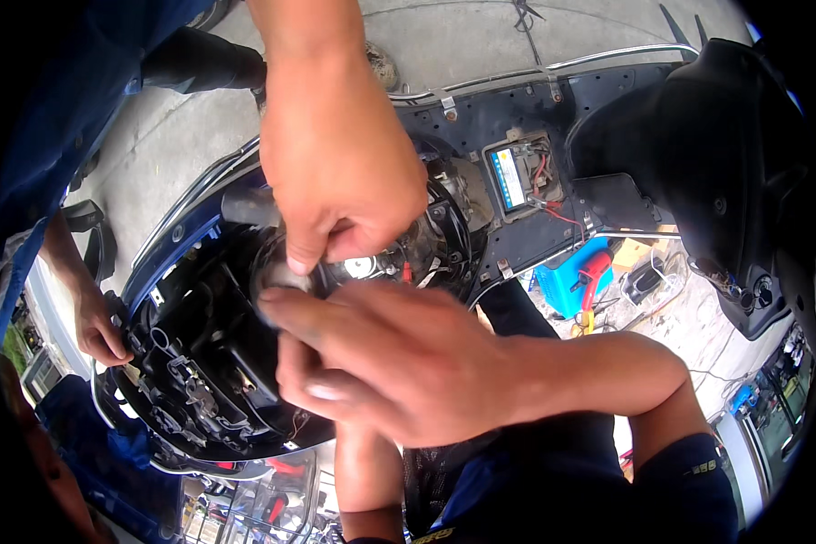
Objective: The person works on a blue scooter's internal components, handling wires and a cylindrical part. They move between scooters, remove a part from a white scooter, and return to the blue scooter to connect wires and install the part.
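My right hand [403,363] reaches in from the right over the opened body of a scooter [512,240]. Its fingers are curled with the thumb folded beneath, slightly blurred; what they hold, if anything, is hidden. Just past its fingertips is a blurred pale, rounded part [286,276] in the engine bay. My left forearm [369,467] comes up from below, and its hand is hidden behind the right one. Above, a co-worker's hand [340,181] points down with bent fingers, its thumb near the same part. The co-worker's other hand [100,326] rests at the scooter's left rim.
A battery [508,179] with red wires sits in the black footboard [607,127]. Beyond it rises the dark front fairing [675,145]. A blue plastic container [562,281] and a red and yellow tool [594,272] lie on the floor nearby. A wire basket [254,508] stands below left.
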`<state>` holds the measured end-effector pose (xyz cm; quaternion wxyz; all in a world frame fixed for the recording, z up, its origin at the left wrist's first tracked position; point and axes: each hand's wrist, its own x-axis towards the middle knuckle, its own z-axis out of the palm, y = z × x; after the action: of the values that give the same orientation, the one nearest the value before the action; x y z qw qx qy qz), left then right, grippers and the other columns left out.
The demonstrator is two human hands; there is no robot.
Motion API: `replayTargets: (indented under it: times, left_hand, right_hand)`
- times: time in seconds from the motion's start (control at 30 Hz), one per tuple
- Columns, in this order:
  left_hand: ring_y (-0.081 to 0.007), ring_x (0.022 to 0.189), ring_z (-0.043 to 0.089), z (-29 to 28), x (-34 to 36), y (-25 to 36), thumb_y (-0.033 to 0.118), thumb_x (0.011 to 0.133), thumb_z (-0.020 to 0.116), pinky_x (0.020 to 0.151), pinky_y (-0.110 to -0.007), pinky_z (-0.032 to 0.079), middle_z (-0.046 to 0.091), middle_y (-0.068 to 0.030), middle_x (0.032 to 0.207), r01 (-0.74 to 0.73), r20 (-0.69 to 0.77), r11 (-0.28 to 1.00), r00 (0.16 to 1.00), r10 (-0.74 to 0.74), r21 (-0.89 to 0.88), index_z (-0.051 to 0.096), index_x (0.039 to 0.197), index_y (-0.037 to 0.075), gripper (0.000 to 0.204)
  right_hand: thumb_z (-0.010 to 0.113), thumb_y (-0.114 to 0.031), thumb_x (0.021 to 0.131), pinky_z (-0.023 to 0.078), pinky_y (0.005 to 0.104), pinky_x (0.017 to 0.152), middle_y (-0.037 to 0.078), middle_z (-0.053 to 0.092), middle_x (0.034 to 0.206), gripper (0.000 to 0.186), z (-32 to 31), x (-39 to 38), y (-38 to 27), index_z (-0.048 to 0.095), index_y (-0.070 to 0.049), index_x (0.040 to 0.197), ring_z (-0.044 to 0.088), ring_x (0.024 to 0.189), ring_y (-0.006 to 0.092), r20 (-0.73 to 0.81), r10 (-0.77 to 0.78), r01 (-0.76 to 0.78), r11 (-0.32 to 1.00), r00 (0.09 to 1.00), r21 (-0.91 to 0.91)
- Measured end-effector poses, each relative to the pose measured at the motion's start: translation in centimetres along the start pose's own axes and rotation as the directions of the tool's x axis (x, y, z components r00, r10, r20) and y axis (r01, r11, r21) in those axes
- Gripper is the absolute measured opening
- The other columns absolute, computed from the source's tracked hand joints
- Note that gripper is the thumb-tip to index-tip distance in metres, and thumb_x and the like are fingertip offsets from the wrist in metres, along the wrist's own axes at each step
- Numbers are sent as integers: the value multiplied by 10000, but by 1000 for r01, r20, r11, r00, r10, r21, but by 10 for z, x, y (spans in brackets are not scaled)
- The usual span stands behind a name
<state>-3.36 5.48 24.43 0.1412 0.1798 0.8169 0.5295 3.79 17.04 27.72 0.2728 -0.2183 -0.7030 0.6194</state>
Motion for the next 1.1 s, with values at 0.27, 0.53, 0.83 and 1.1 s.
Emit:
replayTargets:
  times: [0.27,0.53,0.83,1.1]
  left_hand:
    - [-97,372,362,-3,35,25,242,996,556,358,-203,251,487,-44,536,566,336,767,816,-470,-303,545,713,21,359]
    - [-134,702,571,-11,15,3,160,902,709,656,-265,475,657,-101,877,107,176,986,981,-83,-128,644,977,-42,225]
    - [-138,586,548,8,12,19,263,947,654,541,-273,431,620,-89,723,127,-37,991,991,-128,-37,606,809,-14,312]
    - [-79,405,397,-6,41,21,228,971,606,381,-218,279,510,-37,551,620,395,669,782,-482,-410,575,779,1,299]
  right_hand:
    - [673,-35,861,541,399,746,148,617,1116,384,-15,-14,61,604,-53,1239,652,867,343,177,218,-257,936,960,240]
    - [712,-231,882,529,393,728,132,651,931,288,-33,-6,27,636,-38,1082,660,825,323,242,365,-409,897,899,167]
    - [719,-69,784,545,337,674,121,613,1008,380,2,8,3,621,15,1141,654,826,260,59,-186,191,976,981,-100]
    - [719,-108,848,548,376,674,157,603,1065,433,-8,-12,61,585,-62,1258,654,842,320,171,248,-291,905,953,309]
